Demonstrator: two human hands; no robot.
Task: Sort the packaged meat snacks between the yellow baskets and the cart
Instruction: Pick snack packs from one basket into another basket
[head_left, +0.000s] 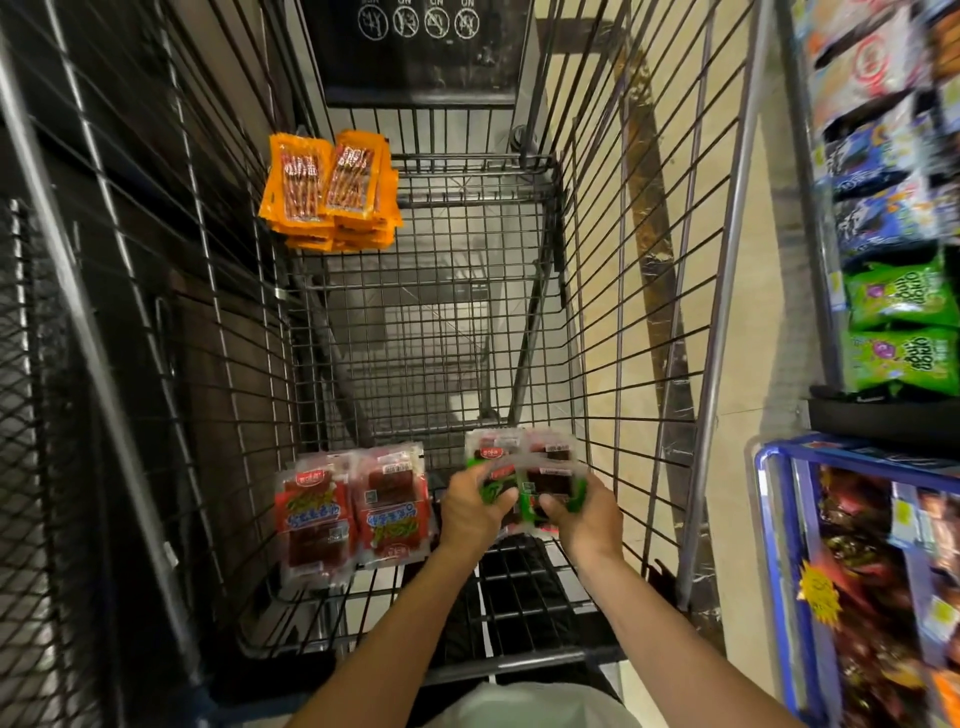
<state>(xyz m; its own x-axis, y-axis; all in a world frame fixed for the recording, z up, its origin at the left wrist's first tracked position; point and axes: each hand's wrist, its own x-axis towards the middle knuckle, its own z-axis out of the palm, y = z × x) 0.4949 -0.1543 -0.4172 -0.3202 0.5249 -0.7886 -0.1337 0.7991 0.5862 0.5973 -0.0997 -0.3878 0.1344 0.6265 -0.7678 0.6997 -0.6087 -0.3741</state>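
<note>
I look down into a black wire cart (613, 322). Both hands reach into its near right corner. My left hand (475, 512) and my right hand (584, 519) together grip a stack of green-labelled meat snack packs (530, 467), blurred by motion, just above the cart floor. To their left, red-labelled meat snack packs (353, 512) lie in two side-by-side piles on the cart floor. A stack of orange sausage stick packs (330, 192) sits in the far left corner. No yellow basket is in view.
A shelf on the right holds green snack bags (901, 322) and blue bags (883, 208). A blue-framed display bin (779, 519) with dark red packets stands at the near right. A dark mesh panel (31, 467) runs along the left. The cart's middle floor is bare wire.
</note>
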